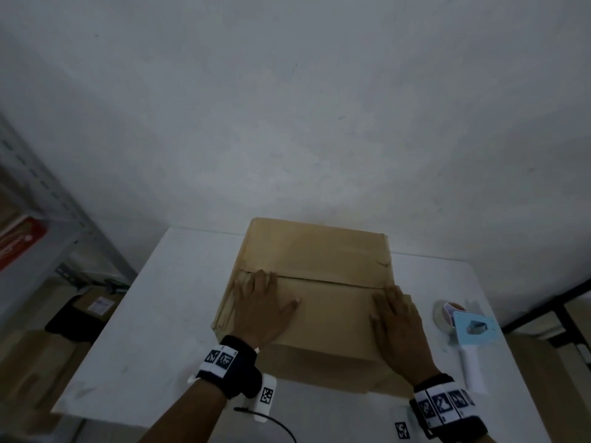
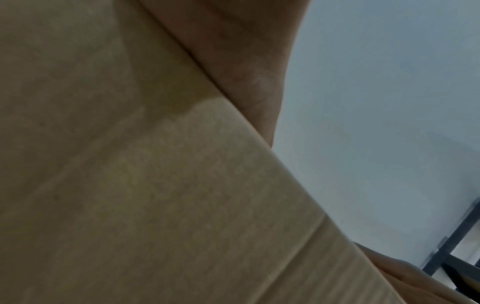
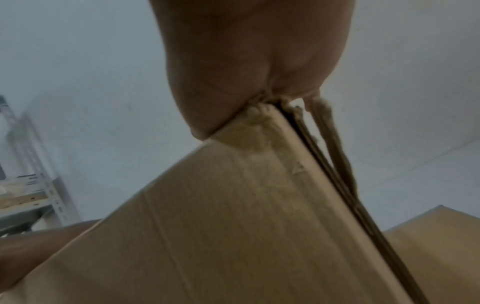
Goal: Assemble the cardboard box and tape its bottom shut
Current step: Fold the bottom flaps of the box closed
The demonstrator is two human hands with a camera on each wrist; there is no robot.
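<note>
A brown cardboard box (image 1: 315,254) stands on the white table (image 1: 153,314) with its flaps folded flat on top; a dark seam runs across the middle. My left hand (image 1: 260,306) lies flat on the near flap at its left end, fingers spread up to the seam. My right hand (image 1: 398,326) presses flat on the near flap's right end, at the box corner. The left wrist view shows cardboard (image 2: 155,185) under the palm. In the right wrist view the palm (image 3: 254,61) bears on the box's crumpled corner (image 3: 259,127). A blue tape dispenser (image 1: 468,330) lies right of the box.
A metal shelf rack (image 1: 48,225) with a red package stands at the left, with cartons on the floor below it. A black frame (image 1: 556,311) stands at the right. A plain wall rises behind the table. A cable (image 1: 275,423) trails off the front edge.
</note>
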